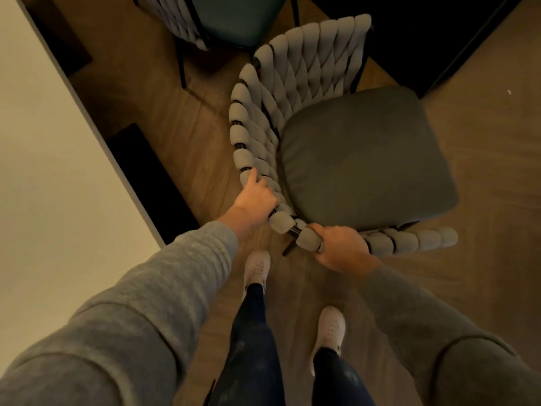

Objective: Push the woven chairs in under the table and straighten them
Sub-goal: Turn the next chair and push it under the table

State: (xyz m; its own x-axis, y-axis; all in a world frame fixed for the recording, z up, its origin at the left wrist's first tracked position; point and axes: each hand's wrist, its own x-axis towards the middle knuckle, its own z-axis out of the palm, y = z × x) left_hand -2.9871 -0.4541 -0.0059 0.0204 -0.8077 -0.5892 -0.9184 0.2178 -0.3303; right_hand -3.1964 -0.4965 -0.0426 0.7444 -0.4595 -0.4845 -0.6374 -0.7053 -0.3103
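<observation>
Head view: left hand point(257, 197), right hand point(342, 247) grip woven chair point(263, 92) backrest.

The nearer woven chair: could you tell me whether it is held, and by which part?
Left hand and right hand both grip the woven chair by its backrest's top rim.

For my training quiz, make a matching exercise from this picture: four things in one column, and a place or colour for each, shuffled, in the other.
1 left hand
2 right hand
3 table
4 second chair

A white, along the left edge
B top of the view, cut off
C grips the woven back, table side
D grips the woven back, away from the table

Pairs: 1-C, 2-D, 3-A, 4-B
</observation>
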